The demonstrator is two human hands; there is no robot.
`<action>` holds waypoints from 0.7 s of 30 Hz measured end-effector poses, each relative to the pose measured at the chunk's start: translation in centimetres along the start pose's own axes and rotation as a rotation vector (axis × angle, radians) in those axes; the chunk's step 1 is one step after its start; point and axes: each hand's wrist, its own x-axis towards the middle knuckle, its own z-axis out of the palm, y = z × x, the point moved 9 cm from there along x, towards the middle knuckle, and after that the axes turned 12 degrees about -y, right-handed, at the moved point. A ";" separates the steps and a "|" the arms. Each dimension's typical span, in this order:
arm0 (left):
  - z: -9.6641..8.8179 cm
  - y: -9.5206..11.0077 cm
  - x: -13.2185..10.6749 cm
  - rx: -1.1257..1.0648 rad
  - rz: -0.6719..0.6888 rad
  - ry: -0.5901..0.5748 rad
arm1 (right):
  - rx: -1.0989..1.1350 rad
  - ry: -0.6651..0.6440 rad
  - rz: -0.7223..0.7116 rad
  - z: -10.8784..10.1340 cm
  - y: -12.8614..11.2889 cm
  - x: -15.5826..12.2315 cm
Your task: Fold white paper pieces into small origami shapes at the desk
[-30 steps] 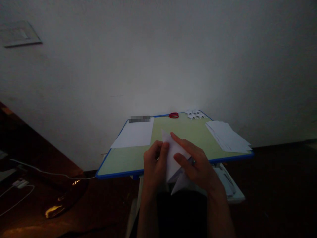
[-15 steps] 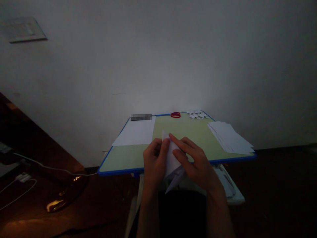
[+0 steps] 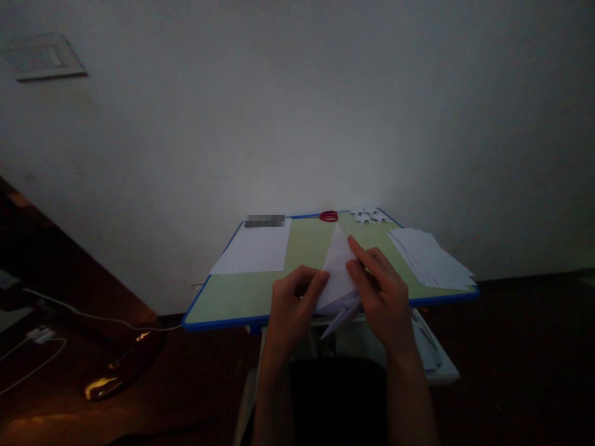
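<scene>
Both my hands hold a folded white paper over the near edge of a small green table with a blue rim. My left hand pinches the paper's lower left side, fingers curled. My right hand grips its right side, with the fingers laid along the fold. The paper's pointed tip stands up toward the table's far edge, and a lower flap hangs below the table edge between my hands.
On the table lie a flat white sheet at the left, a stack of white sheets at the right, a red ring and several small folded paper pieces at the far edge. A white wall stands behind. Cables lie on the dark floor at left.
The paper has been turned and raised, so its tip now points up toward the far edge. My right hand shifted right and forward; my left hand moved to the paper's lower edge.
</scene>
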 end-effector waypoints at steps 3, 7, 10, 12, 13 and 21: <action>-0.2 0.0 0.0 0.037 0.017 0.019 | -0.016 0.009 -0.021 0.2 -0.3 0.0; -0.4 0.4 0.0 0.104 0.047 0.039 | -0.036 0.024 -0.042 0.4 -0.5 -0.1; -0.5 0.3 0.1 0.080 0.054 0.026 | -0.059 0.095 -0.027 -0.6 -0.3 -0.2; -0.2 0.2 0.1 0.016 0.065 -0.024 | -0.084 0.175 -0.016 -1.6 0.0 -0.4; 0.0 0.3 0.2 -0.010 0.073 -0.054 | -0.095 0.213 -0.011 -2.0 0.1 -0.6; 0.7 0.5 -0.2 -0.092 0.046 -0.143 | -0.107 0.302 0.018 -2.7 -0.1 -1.0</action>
